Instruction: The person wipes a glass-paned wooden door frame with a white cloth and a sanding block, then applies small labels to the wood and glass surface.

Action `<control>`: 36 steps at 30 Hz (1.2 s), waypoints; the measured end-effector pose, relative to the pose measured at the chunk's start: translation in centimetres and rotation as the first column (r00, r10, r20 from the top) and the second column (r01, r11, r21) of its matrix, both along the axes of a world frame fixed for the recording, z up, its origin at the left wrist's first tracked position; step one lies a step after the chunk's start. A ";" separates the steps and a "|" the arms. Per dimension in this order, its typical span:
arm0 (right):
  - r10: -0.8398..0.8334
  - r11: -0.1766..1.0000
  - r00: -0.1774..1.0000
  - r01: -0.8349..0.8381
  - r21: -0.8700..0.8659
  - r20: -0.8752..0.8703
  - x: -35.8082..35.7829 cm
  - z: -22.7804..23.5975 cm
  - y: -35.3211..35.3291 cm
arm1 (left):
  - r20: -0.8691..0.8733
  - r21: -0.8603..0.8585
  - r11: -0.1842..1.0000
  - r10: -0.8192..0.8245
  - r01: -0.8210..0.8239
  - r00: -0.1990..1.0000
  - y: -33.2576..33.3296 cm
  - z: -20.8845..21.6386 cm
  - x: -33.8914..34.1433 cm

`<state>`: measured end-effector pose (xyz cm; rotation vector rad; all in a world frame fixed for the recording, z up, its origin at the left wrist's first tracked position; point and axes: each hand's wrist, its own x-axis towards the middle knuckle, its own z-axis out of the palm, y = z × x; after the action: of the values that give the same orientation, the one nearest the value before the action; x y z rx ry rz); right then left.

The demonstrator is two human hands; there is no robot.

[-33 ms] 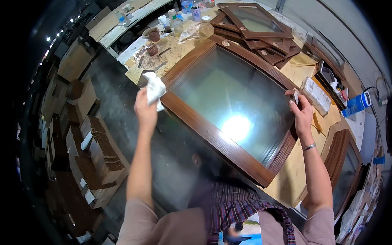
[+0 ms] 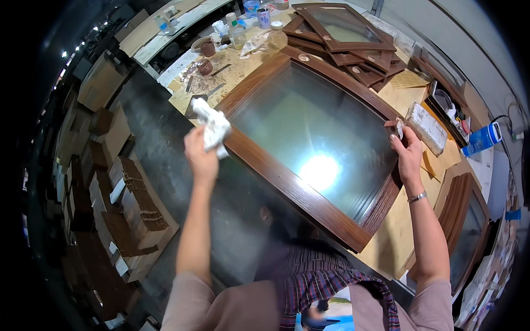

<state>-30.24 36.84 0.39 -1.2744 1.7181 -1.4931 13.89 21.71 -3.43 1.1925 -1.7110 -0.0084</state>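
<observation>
A brown wood-framed glass door lies across the workbench, its near corner jutting past the bench edge. Bright light reflects off the pane. My left hand is closed around a crumpled white cloth, next to the door's left corner; whether the cloth touches the wood I cannot tell. At the right corner of the door, my right hand pinches a small folded brown-and-white piece, with the fingers close to the frame. What that piece is made of does not show.
Several framed glass doors are stacked at the back. A whitish block and a blue container lie right. Brown-stained cups and bottles stand at the far left of the bench. Cardboard-lined brown pieces fill the left.
My left hand and the white cloth have shifted slightly right and nearer to me. My right hand and the door look nearly unmoved.
</observation>
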 end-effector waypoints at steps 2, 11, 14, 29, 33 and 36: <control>-0.034 0.999 0.999 0.034 -0.015 -0.010 -0.5 -0.9 0.0 | 0.035 -0.018 0.978 -0.206 0.207 0.978 5.7 0.8 -3.4; -0.063 0.996 0.995 0.058 -0.068 -0.073 -0.9 -1.8 -0.3 | 0.007 0.301 0.922 -0.257 0.243 0.966 4.2 2.2 -1.9; -0.106 0.993 0.990 0.102 -0.055 -0.090 -1.8 -2.3 -0.3 | 0.124 0.001 0.826 -0.559 0.564 0.820 14.4 0.4 -9.4; -0.154 0.988 0.974 0.146 -0.058 -0.167 -2.1 -2.7 -0.7 | 0.304 0.124 0.740 -0.663 0.661 0.685 18.0 1.0 -8.7; -0.160 0.986 0.974 0.151 -0.068 -0.159 -1.8 -2.6 -0.6 | 0.247 0.051 0.878 -0.473 0.476 0.846 14.9 5.3 -5.5; -0.114 0.989 0.985 0.100 -0.111 -0.128 -2.1 -3.2 -0.9 | 0.347 0.117 0.726 -0.669 0.678 0.657 19.2 5.8 -11.8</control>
<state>-32.36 35.94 -2.79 -1.3837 1.8418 -1.6095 2.10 40.93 2.37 0.4770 -2.4090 -0.2350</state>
